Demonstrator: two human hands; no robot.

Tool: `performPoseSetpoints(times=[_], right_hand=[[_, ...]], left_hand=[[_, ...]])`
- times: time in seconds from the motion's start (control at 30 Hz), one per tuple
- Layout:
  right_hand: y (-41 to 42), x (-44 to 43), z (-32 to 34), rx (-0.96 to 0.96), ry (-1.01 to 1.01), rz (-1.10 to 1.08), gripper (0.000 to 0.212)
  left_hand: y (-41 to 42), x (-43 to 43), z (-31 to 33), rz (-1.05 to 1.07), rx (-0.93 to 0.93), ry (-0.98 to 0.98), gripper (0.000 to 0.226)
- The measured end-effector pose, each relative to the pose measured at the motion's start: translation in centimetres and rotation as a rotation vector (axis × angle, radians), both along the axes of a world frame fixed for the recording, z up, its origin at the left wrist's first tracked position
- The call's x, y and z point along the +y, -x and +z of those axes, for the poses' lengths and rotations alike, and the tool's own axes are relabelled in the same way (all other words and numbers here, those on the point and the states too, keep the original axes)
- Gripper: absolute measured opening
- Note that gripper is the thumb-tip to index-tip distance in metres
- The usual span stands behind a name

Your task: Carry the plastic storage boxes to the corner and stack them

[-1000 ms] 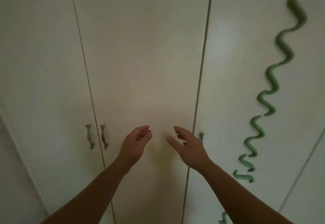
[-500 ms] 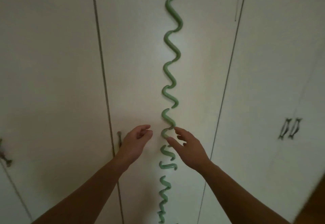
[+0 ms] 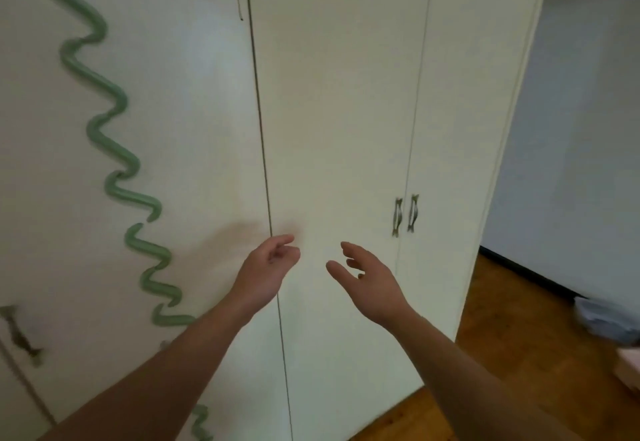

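Head view: swing to the right, both hands empty

Left hand [image 3: 268, 267]: raised in front of the wardrobe [image 3: 339, 111]. Fingers loosely curled, holding nothing. Pose unchanged over the last second.

Right hand [image 3: 370, 285]: raised beside the left, apart from it. Fingers relaxed and slightly spread, holding nothing. Pose also unchanged.

Green wavy ornament [image 3: 114, 163]: on a wardrobe door. It sat at the right of the view a second ago and in the middle half a second ago. It is now far left, so the head has turned steadily rightward.

Paired door handles [image 3: 405, 214]: now near the middle, right of the hands.

Newly in view: the wardrobe's end, a pale wall [image 3: 571, 129] and a wooden floor [image 3: 512, 330].

Blurred items on the floor at the right edge: a grey-blue bundle [image 3: 602, 316] and a pale pink corner [image 3: 630, 368]. Whether either is a box cannot be told.

Plastic storage boxes: none can be identified in view, and none is in hand.

Assessment: this looks like a search or approach phase, with no carry under way. The turn opens up the floor to the right, the likeliest place to find a box or the corner. Lifting and stacking are not yet begun.
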State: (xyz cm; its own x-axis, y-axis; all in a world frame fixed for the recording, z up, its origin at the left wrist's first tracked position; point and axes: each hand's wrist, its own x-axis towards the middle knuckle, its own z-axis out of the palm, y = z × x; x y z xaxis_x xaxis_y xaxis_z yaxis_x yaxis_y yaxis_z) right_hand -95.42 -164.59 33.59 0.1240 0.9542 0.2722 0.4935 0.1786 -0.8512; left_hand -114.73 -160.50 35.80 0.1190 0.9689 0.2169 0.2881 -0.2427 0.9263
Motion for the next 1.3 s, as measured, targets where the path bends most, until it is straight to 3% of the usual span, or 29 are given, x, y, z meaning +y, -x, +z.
performPoseSetpoints(times=[0.53, 0.73, 1.3], right_hand=[[-21.1, -6.1, -3.1, 0.021, 0.095, -0.466, 0.069], [-28.9, -6.5, -3.8, 0.016, 0.156, -0.662, 0.069], [-50.2, -6.1, -2.9, 0.097, 0.185, -1.004, 0.066]], left_hand=[[-24.6, 1.4, -2.4, -0.446, 0.064, 0.064, 0.02], [-34.9, 3.1, -3.8, -0.611, 0.114, 0.047, 0.028], [-61.9, 7.8, -3.7, -0.912, 0.128, -0.002, 0.031]])
